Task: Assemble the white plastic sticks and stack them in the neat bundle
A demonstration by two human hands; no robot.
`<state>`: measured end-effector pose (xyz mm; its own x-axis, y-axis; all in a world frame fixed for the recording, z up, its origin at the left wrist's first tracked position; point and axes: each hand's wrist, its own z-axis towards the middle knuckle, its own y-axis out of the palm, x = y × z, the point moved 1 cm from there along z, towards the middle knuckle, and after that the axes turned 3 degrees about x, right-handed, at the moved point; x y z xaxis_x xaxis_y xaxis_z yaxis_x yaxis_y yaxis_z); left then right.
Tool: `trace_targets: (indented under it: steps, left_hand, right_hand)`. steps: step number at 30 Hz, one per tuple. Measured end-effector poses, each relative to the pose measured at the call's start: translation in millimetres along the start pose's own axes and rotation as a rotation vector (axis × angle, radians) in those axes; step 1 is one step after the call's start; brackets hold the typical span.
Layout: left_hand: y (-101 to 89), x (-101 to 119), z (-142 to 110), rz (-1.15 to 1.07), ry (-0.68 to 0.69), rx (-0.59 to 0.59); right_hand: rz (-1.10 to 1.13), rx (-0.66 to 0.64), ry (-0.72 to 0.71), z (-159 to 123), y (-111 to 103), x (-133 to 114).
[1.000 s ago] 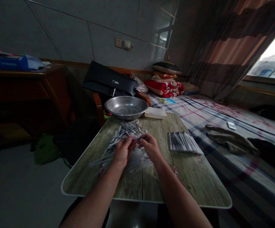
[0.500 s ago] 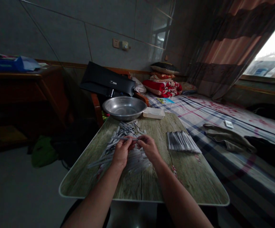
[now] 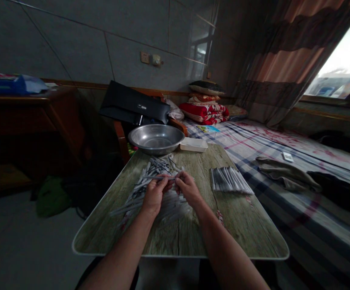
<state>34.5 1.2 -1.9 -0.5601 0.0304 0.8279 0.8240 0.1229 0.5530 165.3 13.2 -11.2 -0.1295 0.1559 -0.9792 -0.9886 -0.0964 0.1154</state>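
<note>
My left hand [image 3: 154, 193] pinches a thin grey pen-like stick [image 3: 153, 177], which points out to the left past the fingers. The fingers of my right hand [image 3: 188, 187] are closed on the stick's right end. Below both hands spreads a loose pile of similar grey and whitish sticks [image 3: 141, 189], some looking like clear sleeves. To the right lies a neat row of slim, pale, dark-tipped sticks [image 3: 230, 181], side by side on the wood-patterned table [image 3: 189, 241]. The exact kind of stick is too small and dim to tell.
At the table's far end stand a wide metal basin [image 3: 156, 139] and a shallow white tray [image 3: 193, 144]. Behind them a black case [image 3: 135, 105] leans on a wooden chair. A bed [image 3: 262, 145] runs along the right, with a phone [image 3: 287, 156] and clothing on it.
The view has shifted slightly, so the surroundings sit a little further left. Both hands keep the same hold on the stick, with hardly any movement.
</note>
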Motion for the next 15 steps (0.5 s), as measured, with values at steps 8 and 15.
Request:
trace_targets:
  steps: [8,15]
  left_hand:
    - [0.1,-0.7,-2.9,0.019,-0.001,0.001]
    - [-3.2,-3.5,1.0,0.016,0.011,0.019]
  right_hand:
    - [-0.133,0.019,0.005,-1.7,-1.9,0.8]
    - [-0.009,-0.022,0.02,0.1,-2.9,3.2]
